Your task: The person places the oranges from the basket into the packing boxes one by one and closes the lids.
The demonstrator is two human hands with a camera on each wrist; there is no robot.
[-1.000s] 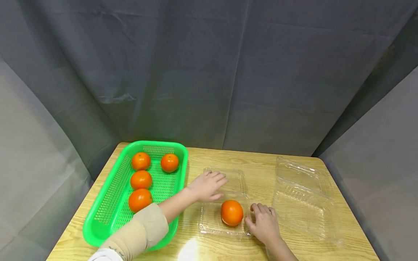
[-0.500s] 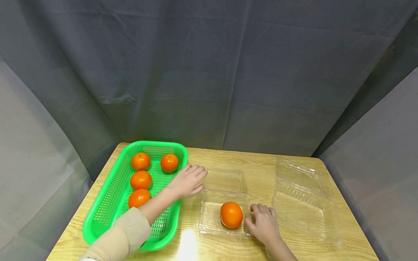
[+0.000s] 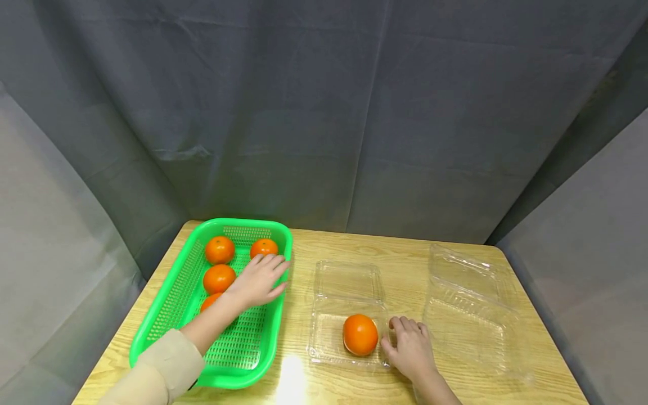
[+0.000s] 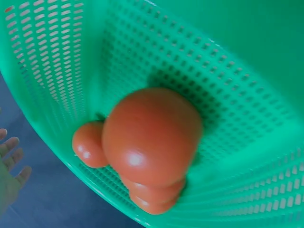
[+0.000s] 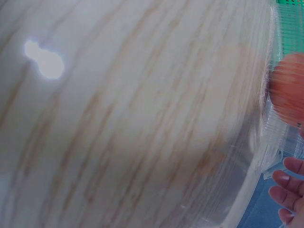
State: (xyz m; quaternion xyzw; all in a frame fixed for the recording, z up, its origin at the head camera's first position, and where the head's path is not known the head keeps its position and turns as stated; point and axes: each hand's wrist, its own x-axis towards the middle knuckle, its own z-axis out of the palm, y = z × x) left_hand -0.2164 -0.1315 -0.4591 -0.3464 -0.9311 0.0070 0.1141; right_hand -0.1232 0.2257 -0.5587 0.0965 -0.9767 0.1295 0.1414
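Note:
My left hand (image 3: 257, 282) is over the green basket (image 3: 237, 381), fingers extended and holding nothing. Just beyond its fingertips is a round orange fruit (image 3: 264, 247); its exact kind is unclear. More such fruits, among them one at the back left (image 3: 220, 250), line the basket's left side, the nearest partly behind my forearm. In the left wrist view, one smooth fruit (image 4: 152, 137) looms large before the others. My right hand (image 3: 411, 347) stays beside the right edge of an open clear plastic clamshell box (image 3: 326, 337), fingers loosely bent. Inside that box sits one fruit (image 3: 360, 335).
Another open clear clamshell box (image 3: 471, 320) lies on the right of the wooden table (image 3: 298, 247). Grey cloth (image 3: 283, 112) hangs behind the table and on both sides.
My left hand has moved left, away from the clamshell box, and is now over the basket. The fruit in the box has shifted slightly toward me. My right hand has stayed in place.

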